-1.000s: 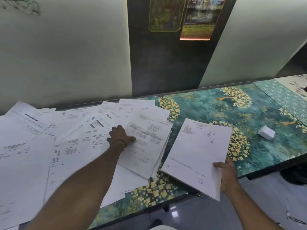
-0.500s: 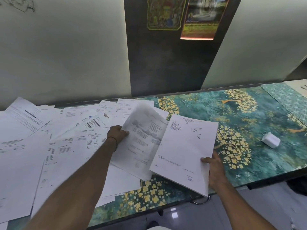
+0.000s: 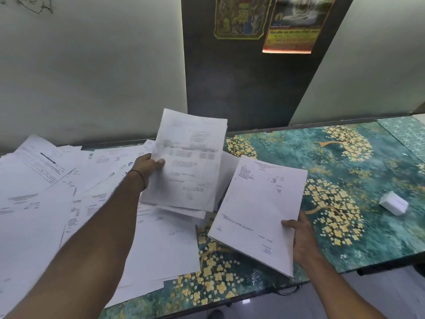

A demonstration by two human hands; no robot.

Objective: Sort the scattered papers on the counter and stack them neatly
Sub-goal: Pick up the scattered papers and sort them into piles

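Many white printed sheets lie scattered and overlapping [image 3: 46, 192] across the left half of the counter [image 3: 345, 171]. My left hand [image 3: 147, 165] grips a small bundle of printed sheets [image 3: 186, 162] by its left edge, lifted and tilted above the pile. My right hand [image 3: 301, 236] holds a neat stack of papers [image 3: 259, 210] by its lower right corner, raised over the counter's front middle. The two held bundles are close but apart.
The counter has a teal top with yellow flower trees. A small white box [image 3: 393, 203] sits on it at the right. A pale wall with a dark panel and two posters [image 3: 289, 24] rises behind. The counter's front edge runs just below my right hand.
My left hand has picked a few sheets off the scattered pile and raised them upright. My right hand has brought its stack leftward, nearer the lifted sheets.
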